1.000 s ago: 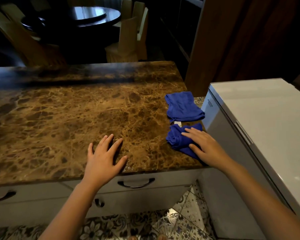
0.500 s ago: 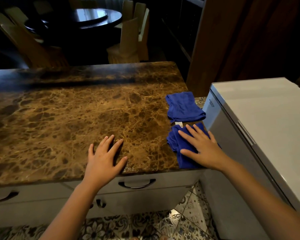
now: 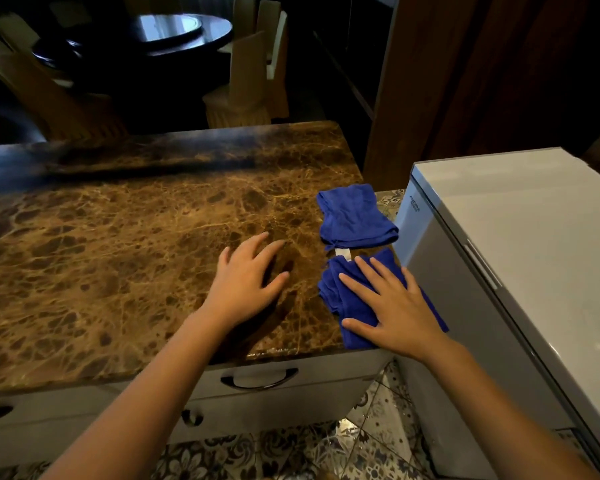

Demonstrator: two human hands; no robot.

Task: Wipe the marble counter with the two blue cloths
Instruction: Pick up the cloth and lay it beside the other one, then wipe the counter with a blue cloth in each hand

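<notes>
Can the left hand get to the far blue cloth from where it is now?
Probably yes. The left hand is open over bare marble counter, and nothing lies between it and the far blue cloth; the right hand covers only the near cloth.

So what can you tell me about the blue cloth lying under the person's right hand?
The nearer blue cloth looks like soft, deep-blue terry fabric, loosely folded with bunched ridges on its left side. It lies at the marble counter's front right corner, its right part reaching past the edge. The right hand rests flat on it, fingers spread. A small white tag shows at its far end, next to the second blue cloth.
</notes>
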